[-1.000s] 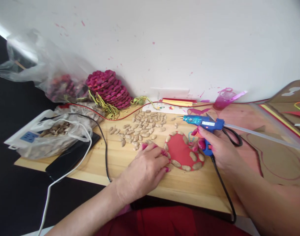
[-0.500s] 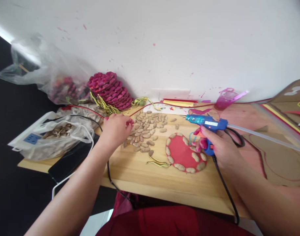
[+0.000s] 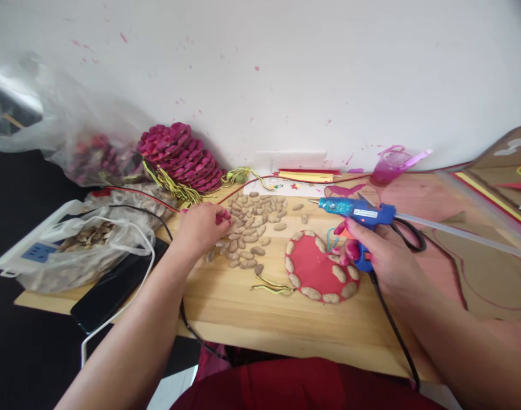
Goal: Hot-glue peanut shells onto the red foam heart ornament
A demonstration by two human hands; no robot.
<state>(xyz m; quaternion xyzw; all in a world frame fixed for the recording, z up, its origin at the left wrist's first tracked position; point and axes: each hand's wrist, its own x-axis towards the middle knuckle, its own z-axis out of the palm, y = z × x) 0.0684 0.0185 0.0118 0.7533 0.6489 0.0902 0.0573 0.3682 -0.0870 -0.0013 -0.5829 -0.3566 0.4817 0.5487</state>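
My right hand (image 3: pixel 384 250) is wrapped round the handle of a blue glue gun (image 3: pixel 345 210), its metal tip pointing left and a clear glue stick (image 3: pixel 456 228) sticking out behind. Below the gun lies a rounded red piece (image 3: pixel 307 265) edged with peanuts, partly covered by my fingers. A peanut (image 3: pixel 339 274) sits inside that edge. At the left side of a heap of loose peanuts (image 3: pixel 249 230), my left hand (image 3: pixel 204 228) has its fingertips drawn together. Whatever they may hold is hidden.
Stacked pink peanut-covered pieces (image 3: pixel 181 156) lean against the wall. Left are a plastic bag of peanut shells (image 3: pixel 91 236), a black phone (image 3: pixel 110 290) and cables. A pink cup (image 3: pixel 388 166) stands at the back; cut cardboard (image 3: pixel 495 273) lies right. The gun's black cord (image 3: pixel 392 324) hangs over the front edge.
The view has shifted slightly, so things on the left appear further left. My left fingers remain beside the peanut heap, and my right hand keeps holding the glue gun almost still.
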